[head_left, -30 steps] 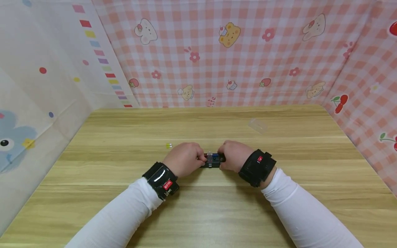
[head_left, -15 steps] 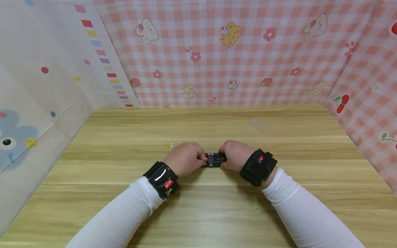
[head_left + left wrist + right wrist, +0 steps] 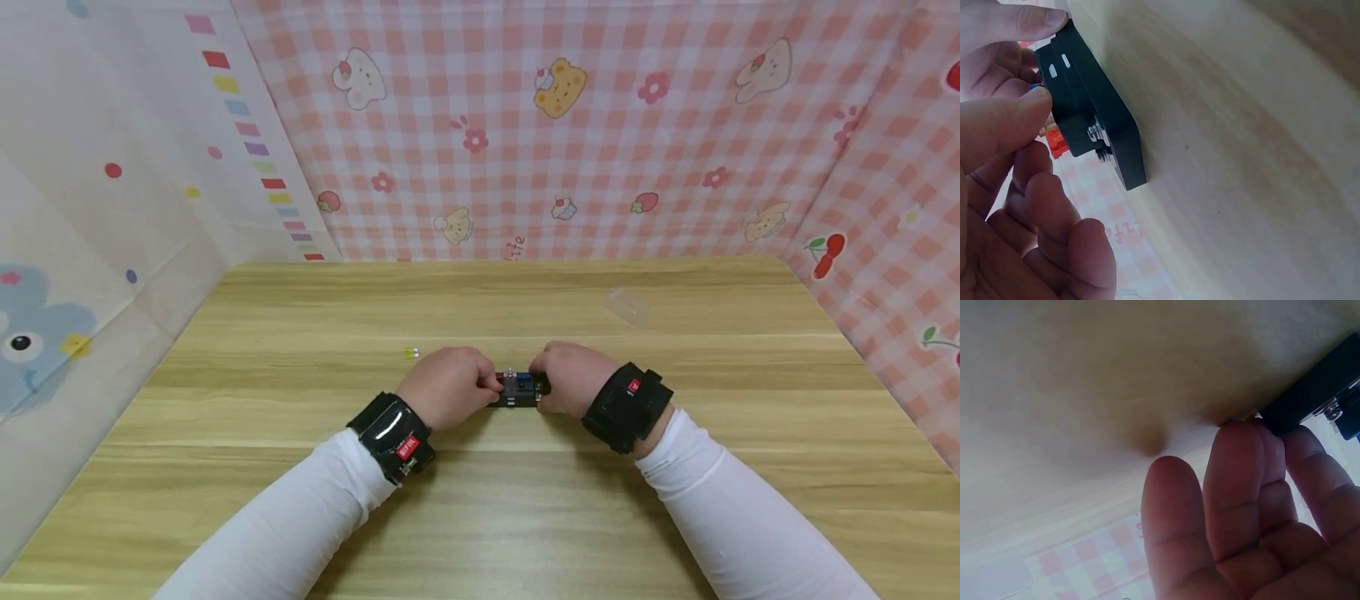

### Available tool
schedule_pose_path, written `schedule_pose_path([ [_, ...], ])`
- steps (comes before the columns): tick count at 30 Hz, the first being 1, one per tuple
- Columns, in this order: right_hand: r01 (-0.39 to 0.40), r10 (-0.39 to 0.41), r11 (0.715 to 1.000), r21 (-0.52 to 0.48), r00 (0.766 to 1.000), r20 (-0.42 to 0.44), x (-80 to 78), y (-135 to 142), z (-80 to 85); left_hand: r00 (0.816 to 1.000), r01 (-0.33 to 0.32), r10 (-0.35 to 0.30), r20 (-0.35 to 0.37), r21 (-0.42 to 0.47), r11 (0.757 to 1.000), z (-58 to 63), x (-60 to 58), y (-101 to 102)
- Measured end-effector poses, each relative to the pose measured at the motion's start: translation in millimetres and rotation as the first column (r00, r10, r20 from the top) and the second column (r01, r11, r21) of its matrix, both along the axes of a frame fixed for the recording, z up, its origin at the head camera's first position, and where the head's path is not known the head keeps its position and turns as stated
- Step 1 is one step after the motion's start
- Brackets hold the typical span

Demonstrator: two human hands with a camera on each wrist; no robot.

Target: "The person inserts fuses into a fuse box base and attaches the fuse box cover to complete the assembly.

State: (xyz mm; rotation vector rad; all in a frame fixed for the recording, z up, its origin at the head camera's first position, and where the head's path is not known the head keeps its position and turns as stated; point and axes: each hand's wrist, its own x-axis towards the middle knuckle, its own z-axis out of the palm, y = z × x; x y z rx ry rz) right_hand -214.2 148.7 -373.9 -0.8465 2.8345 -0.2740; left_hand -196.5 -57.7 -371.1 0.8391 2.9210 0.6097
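A small black fuse block [image 3: 519,392] with silver terminal screws lies on the table, between both hands. Colored fuses show along its top, a blue one [image 3: 522,377] in the head view and a red one [image 3: 1057,142] in the left wrist view. My left hand [image 3: 450,386] pinches at the block's left part, its thumb against the side and the other fingers curled. I cannot tell whether a fuse is between those fingertips. The right hand [image 3: 573,379] grips the right end, and in the right wrist view its fingertips touch the corner. Left of the hands lies a yellow blade fuse [image 3: 412,353].
A clear plastic cover [image 3: 627,305] lies toward the back right of the wooden table [image 3: 480,517]. Behind the table hangs a pink checked cloth [image 3: 480,100]. A pale printed cloth [image 3: 150,217] hangs along the left side.
The head view has shifted very slightly. Both hands stay at the fuse block, with the right fingers moved a touch on its right end.
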Motion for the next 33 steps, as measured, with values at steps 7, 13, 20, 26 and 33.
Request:
schedule_pose_path([
  [7,-0.002,0.002,1.0,0.003,1.0,0.029,0.6,-4.7,0.3,1.0,0.0,0.0,0.003,0.005,1.0,-1.8,3.0,-9.4],
  [13,0.015,-0.016,1.0,0.018,0.999,0.033,1.7,-5.9,1.4,0.999,-0.047,0.046,-0.017,-0.038,0.998,-6.3,3.2,-27.3],
  [20,0.025,-0.026,0.999,0.022,0.999,0.044,2.7,-4.5,4.2,0.995,-0.101,0.097,-0.037,-0.118,0.988,-1.3,-3.5,-68.6],
  [26,0.03,-0.031,0.999,0.031,0.999,0.039,2.6,-4.6,4.9,0.972,-0.232,0.224,-0.065,-0.162,0.959,11.1,-19.5,-114.6],
  [33,0.036,-0.037,0.999,0.037,0.998,0.046,3.6,-6.4,4.4,0.984,-0.175,0.165,-0.066,-0.188,0.966,13.7,-32.3,-129.6],
])
